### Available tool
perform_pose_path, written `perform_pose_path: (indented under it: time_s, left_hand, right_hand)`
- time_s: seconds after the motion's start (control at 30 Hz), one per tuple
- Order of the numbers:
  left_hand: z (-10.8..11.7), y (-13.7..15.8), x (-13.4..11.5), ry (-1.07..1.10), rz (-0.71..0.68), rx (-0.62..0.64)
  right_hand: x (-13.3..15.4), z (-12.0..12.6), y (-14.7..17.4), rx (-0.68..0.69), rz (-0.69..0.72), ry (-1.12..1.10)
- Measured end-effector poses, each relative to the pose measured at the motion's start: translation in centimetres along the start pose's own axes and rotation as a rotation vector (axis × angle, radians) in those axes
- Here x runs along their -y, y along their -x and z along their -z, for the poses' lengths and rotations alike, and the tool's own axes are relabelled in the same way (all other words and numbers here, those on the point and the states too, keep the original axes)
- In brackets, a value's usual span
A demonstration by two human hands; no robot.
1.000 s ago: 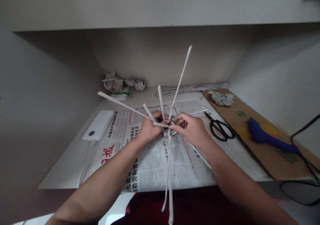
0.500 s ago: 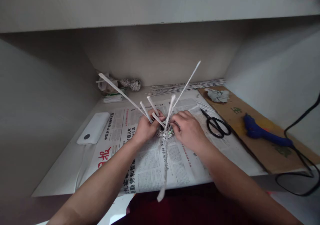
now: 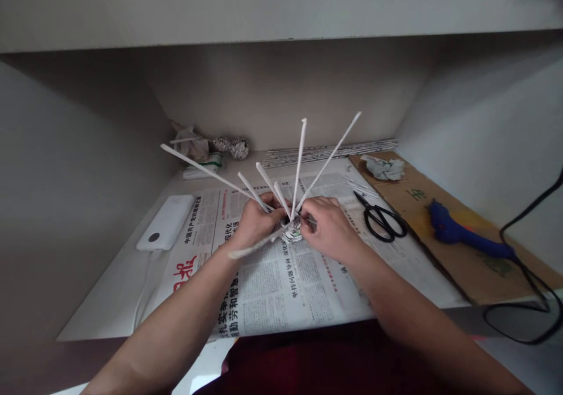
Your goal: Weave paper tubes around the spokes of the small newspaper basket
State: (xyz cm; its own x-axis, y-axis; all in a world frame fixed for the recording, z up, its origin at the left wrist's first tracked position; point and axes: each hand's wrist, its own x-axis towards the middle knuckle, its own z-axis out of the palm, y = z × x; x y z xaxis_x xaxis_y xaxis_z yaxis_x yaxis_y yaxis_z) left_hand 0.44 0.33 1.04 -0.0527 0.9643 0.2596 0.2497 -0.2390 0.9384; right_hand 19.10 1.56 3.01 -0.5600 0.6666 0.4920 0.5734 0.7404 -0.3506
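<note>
A small woven paper piece (image 3: 292, 231) sits between my hands over the newspaper (image 3: 272, 301), with several white rolled-paper sticks (image 3: 299, 160) fanning up and outward from it. My left hand (image 3: 257, 225) is closed around its left side, thumb toward the middle, among the bases of the left sticks. On the right side, my right hand (image 3: 325, 225) pinches near the woven edge and a stick base; the fingertips partly hide what they hold. One loose paper strip (image 3: 255, 247) crosses over my left wrist, pointing down-left.
Black scissors (image 3: 380, 219) lie right of my hands. Beyond are a brown cardboard sheet (image 3: 422, 242), a blue glue gun (image 3: 466, 234) with black cord, and crumpled paper (image 3: 383, 167). A white power bank (image 3: 166, 224) lies left. Paper sticks (image 3: 329, 150) and a woven item (image 3: 233, 147) lie at the back.
The loose strip that pointed toward me has swung left across my left wrist. A middle stick now stands taller, and the left sticks lean further left. Both hands stay at the woven piece.
</note>
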Motion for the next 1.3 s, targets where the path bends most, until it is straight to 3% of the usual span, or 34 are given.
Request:
perform_pose_path:
  time_s: [0.2,0.53,0.7,0.97,1.13,1.3]
  left_hand:
    - [-1.1,0.0,0.3,0.098,0.114,-0.118]
    - [-1.5,0.5,1.4,0.012,0.023,-0.129]
    - [-1.6,0.3,1.0,0.093,0.068,-0.13]
    - [-0.7,0.0,0.7,0.041,0.082,0.013]
    - [-0.8,0.1,0.7,0.086,0.106,0.02]
    - [-0.4,0.2,-0.1,-0.029,0.042,0.079]
  right_hand:
    - [-0.1,-0.7,0.2,-0.064,-0.084,-0.061]
    - [0.2,-1.0,0.4,-0.122,-0.26,-0.227]
    - [0.0,-1.4,0.3,-0.129,-0.323,-0.258]
    - [-0.2,-1.2,0.2,-0.101,-0.321,-0.27]
    - [-1.3,-1.4,0.2,-0.067,-0.466,-0.376]
    - [-1.5,-1.6,-0.3,0.018,-0.6,-0.73]
